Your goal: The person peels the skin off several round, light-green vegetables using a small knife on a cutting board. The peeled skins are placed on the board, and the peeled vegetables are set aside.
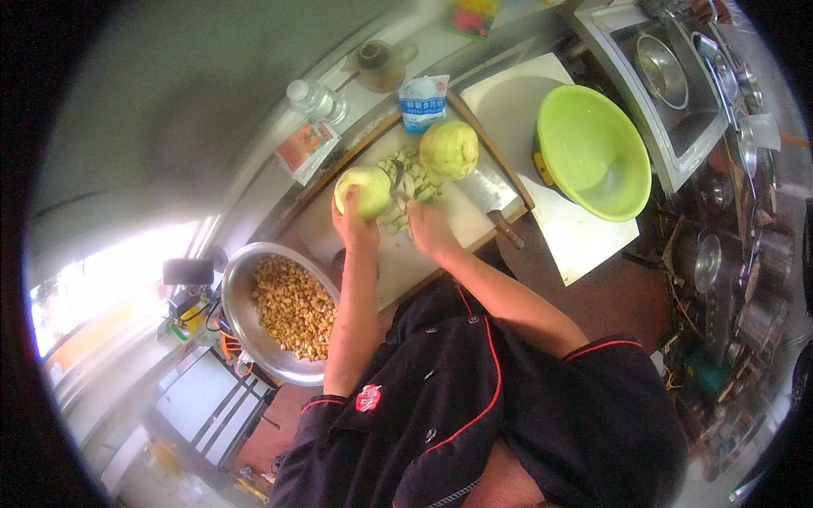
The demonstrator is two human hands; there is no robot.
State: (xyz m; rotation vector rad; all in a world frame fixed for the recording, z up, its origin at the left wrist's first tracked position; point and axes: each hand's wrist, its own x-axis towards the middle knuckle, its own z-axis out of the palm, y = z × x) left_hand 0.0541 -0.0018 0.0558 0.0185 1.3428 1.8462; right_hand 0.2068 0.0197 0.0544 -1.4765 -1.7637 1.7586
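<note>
My left hand [356, 225] grips a round, pale green vegetable [365, 190] from below, tilted above the white cutting board [400, 270]. My right hand [432, 232] is closed around a small bladed tool, a paring knife or peeler [398, 174], whose dark blade is near the vegetable's right side. Its handle is mostly hidden in my fist. Green peelings [416, 181] lie in a heap on the board beneath. A second peeled vegetable [450, 149] sits behind them. To its right a cleaver [486, 189] lies flat, its wooden handle [507, 230] jutting past the board's edge.
A steel basin [238, 317] of browned diced food [295, 308] stands at the left. On the right is a green plastic basin [594, 152]. A blue-and-white bag [423, 105], a clear bottle [317, 101] and a jug [381, 66] line the back. A sink [660, 70] is at the upper right.
</note>
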